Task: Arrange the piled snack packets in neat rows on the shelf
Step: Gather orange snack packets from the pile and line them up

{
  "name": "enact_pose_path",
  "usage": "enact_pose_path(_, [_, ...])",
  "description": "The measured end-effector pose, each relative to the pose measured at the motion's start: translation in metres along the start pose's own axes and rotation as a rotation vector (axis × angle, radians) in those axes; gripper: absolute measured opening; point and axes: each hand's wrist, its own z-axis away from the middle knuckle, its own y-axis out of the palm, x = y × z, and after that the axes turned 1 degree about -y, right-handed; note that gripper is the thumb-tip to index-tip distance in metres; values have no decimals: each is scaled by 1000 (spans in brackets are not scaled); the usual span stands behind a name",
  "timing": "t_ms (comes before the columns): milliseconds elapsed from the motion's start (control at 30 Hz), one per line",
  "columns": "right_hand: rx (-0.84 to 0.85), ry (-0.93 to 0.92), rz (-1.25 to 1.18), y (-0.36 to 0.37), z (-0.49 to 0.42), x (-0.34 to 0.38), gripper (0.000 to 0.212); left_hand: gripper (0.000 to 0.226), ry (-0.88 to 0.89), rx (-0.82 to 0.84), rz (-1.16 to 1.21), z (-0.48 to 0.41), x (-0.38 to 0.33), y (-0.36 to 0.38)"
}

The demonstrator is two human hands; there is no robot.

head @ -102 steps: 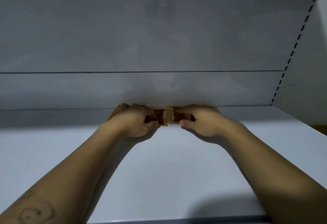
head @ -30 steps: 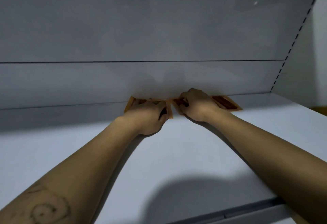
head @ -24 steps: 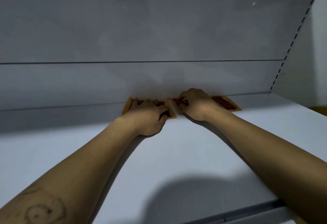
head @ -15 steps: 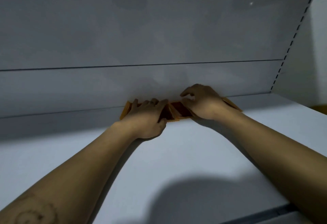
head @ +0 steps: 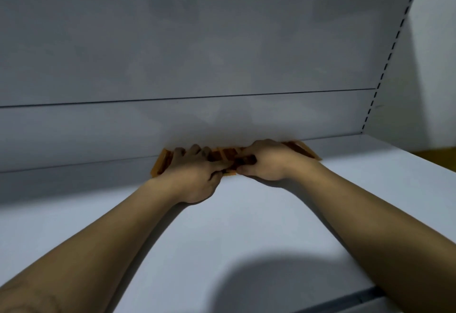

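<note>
Orange-and-brown snack packets point(head: 225, 156) lie in a low row against the back wall of the white shelf point(head: 246, 214). My left hand point(head: 197, 174) lies over the left packets, whose orange edge point(head: 161, 162) shows beside it, fingers curled onto them. My right hand point(head: 265, 162) covers the right packets, thumb under and fingers over a packet near the middle; another packet's end point(head: 302, 151) sticks out behind the wrist. Both hands meet at the middle and hide most of the packets.
The shelf's grey back panel point(head: 222, 53) rises right behind the packets. A slotted upright point(head: 385, 65) and side wall close off the right. The shelf's front edge point(head: 345, 304) runs at the bottom right, with my shadow on the shelf surface.
My right hand has come down and closed on a packet beside my left hand. My left hand's fingers have curled onto the left packets. The view has tilted slightly.
</note>
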Motion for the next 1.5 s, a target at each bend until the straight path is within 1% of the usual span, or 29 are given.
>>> enact_pose_path(100, [31,18,-18,-8,1,-8,34,41,-4,28,-19,-2,1,-3])
enact_pose_path(167, [23,35,-9,-12,2,-17,40,42,-15,25,-14,1,1,-3])
enact_pose_path(200, [20,51,-14,-12,3,-21,43,48,-15,11,-22,3,1,-2])
enact_pose_path(267, [18,78,-15,-11,4,-27,50,70,-6,-64,-46,5,-1,1])
enact_pose_path(300, [20,60,1,-9,5,-29,52,75,-4,-88,-35,5,-3,1])
enact_pose_path(333, [31,35,21,-6,6,-29,54,74,-8,-78,-10,5,-4,1])
enact_pose_path(367, [37,17,36,-4,7,-28,55,66,-12,-43,23,4,-4,1])
enact_pose_path(433, [38,37,35,-3,8,-29,56,50,7,32,64,3,-3,0])
enact_pose_path(467, [37,71,18,-4,8,-31,57,47,3,52,59,4,-2,-3])
enact_pose_path(500, [13,118,-23,-8,7,-34,58,46,-10,63,42,4,-1,-5])
enact_pose_path(533, [-47,177,-74,-13,7,-38,58,46,-26,70,26,5,0,-7])
enact_pose_path(633, [-293,321,-179,-31,11,-59,48,45,-44,70,1,8,1,-7])
enact_pose_path(667, [-313,356,-175,-35,14,-67,46,45,-43,66,-7,9,1,-8])
enact_pose_path(733, [-250,397,-140,-36,19,-75,46,45,-46,64,-8,9,0,-7])
enact_pose_path(833, [-13,388,-23,-24,18,-64,52,43,-42,79,34,8,-2,-5])
enact_pose_path(900, [92,366,0,-14,15,-55,56,41,-41,72,57,6,-1,-4])
enact_pose_path(967, [93,362,-20,-10,16,-53,60,40,-36,50,67,5,1,-3])
enact_pose_path(1200, [108,370,-26,-14,19,-55,59,40,30,-2,138,5,7,0])
enact_pose_path(1267, [47,376,-34,-13,17,-55,58,43,36,-31,119,6,11,1])
enact_pose_path(1333, [-71,395,-91,-16,16,-52,61,53,19,-33,70,5,12,1])
enact_pose_path(1400, [-175,335,-178,-21,15,-41,60,64,-61,5,110,5,15,-4])
enact_pose_path(1433, [-215,274,-229,-22,15,-32,57,64,-104,37,162,6,19,-9])
enact_pose_path(1500, [-247,143,-290,-18,13,-10,52,46,-121,103,261,10,30,-18])
